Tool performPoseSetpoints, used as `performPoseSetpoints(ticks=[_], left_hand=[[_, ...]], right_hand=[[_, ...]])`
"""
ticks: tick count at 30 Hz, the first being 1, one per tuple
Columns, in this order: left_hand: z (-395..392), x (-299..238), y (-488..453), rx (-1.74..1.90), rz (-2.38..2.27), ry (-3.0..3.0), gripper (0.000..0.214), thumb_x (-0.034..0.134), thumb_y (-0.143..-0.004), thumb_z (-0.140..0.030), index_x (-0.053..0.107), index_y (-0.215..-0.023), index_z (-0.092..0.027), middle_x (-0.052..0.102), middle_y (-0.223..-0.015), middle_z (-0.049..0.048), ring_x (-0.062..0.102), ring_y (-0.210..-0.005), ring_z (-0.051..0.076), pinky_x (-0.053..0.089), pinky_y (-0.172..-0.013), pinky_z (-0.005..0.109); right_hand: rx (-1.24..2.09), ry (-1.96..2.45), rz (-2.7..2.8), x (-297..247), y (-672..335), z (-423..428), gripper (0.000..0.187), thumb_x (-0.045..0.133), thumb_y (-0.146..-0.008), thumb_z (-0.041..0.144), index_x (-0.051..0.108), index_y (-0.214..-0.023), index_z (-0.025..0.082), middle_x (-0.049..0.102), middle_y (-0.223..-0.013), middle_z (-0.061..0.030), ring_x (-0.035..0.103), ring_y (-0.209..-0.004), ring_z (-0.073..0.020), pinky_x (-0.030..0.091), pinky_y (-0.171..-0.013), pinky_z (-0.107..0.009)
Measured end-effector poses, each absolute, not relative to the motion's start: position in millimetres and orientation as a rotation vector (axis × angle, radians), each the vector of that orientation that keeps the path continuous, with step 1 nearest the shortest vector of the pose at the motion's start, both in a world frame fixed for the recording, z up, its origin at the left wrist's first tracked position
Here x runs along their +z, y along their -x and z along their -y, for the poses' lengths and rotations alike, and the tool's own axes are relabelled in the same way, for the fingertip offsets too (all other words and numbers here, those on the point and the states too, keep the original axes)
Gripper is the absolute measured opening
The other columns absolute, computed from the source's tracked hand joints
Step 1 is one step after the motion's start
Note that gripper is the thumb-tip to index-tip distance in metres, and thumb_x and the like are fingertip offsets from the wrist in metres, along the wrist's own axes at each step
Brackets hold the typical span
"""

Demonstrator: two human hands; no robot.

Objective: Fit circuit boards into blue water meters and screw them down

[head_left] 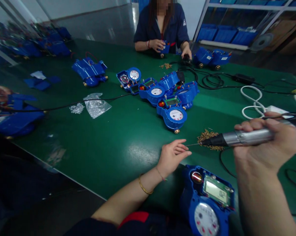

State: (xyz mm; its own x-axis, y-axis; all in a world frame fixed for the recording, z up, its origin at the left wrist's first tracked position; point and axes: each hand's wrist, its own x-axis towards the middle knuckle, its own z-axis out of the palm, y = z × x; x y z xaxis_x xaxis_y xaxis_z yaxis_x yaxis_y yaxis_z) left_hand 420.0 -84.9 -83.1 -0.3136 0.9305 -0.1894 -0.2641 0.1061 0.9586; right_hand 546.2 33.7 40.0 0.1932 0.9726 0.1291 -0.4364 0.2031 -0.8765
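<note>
My right hand (pixel 273 150) was wrapped around the screwdriver (pixel 248 137), which lay level and pointed left over the table (pixel 128 131). Its bit (pixel 192 144) reached to the fingers of my left hand (pixel 171 157), which was half open, fingers loosely curled and thumb apart; I could not tell whether they touched the bit or had a screw between them. Just beyond the bit lay a pile of brass screws (pixel 208 133), partly behind the driver's nose.

The nearest meter (pixel 209 200) was close in front of me, between my forearms, its dial and display facing up and neither hand on it. Farther out stood a cluster of meters (pixel 172 119), some touching. To their left lay a clear bag (pixel 95 105) beside small pale parts (pixel 76 108).

Across the table a co-worker (pixel 162 29) had one hand at a blue housing (pixel 165 48) and the other around something dark.
</note>
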Motion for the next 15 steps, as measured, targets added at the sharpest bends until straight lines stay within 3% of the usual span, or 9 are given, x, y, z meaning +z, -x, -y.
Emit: performPoseSetpoints(ticks=[2, 4, 8, 12, 15], left_hand=[[86, -81, -420, 1.454, -1.302, -0.704, 0.022, 0.077, -0.075, -0.024, 0.076, -0.094, -0.013, 0.074, -0.078, 0.0061, 0.069, -0.07, 0.016, 0.057, -0.071, 0.031], [87, -79, -419, 1.463, -1.294, -0.686, 0.014, 0.075, -0.077, -0.024, 0.079, -0.084, -0.014, 0.072, -0.072, 0.0055, 0.067, -0.066, 0.015, 0.056, -0.069, 0.03], [87, -72, -413, 1.512, -1.243, -0.617, 0.01, 0.081, -0.069, -0.016, 0.081, -0.079, -0.018, 0.07, -0.076, 0.003, 0.06, -0.072, 0.012, 0.05, -0.07, 0.024], [87, -65, -410, 1.494, -1.091, -0.423, 0.013, 0.07, -0.078, -0.012, 0.082, -0.082, -0.015, 0.069, -0.073, 0.0027, 0.055, -0.064, 0.008, 0.048, -0.065, 0.02], [87, -63, -408, 1.45, -0.972, -0.231, 0.013, 0.069, -0.077, -0.008, 0.08, -0.082, -0.012, 0.073, -0.076, 0.0045, 0.062, -0.064, 0.007, 0.054, -0.069, 0.021]], right_hand=[[1.162, 0.83, 0.814, 41, -546, -29, 0.031, 0.061, -0.051, 0.025, 0.054, -0.08, 0.02, 0.042, -0.051, 0.0092, 0.038, -0.047, -0.0079, 0.043, -0.049, -0.022], [1.162, 0.829, 0.818, 41, -545, -28, 0.032, 0.06, -0.051, 0.025, 0.053, -0.081, 0.019, 0.042, -0.051, 0.0092, 0.038, -0.047, -0.0081, 0.043, -0.049, -0.022], [1.16, 0.831, 0.809, 44, -550, -27, 0.033, 0.058, -0.05, 0.025, 0.052, -0.082, 0.02, 0.039, -0.051, 0.0098, 0.037, -0.047, -0.0086, 0.041, -0.049, -0.022], [1.133, 0.777, 0.841, 53, -558, -24, 0.03, 0.055, -0.051, 0.028, 0.052, -0.08, 0.022, 0.041, -0.05, 0.0103, 0.034, -0.045, -0.009, 0.039, -0.048, -0.023], [1.133, 0.727, 0.875, 58, -559, -18, 0.029, 0.053, -0.052, 0.027, 0.051, -0.081, 0.023, 0.041, -0.049, 0.0114, 0.031, -0.043, -0.0089, 0.035, -0.047, -0.023]])
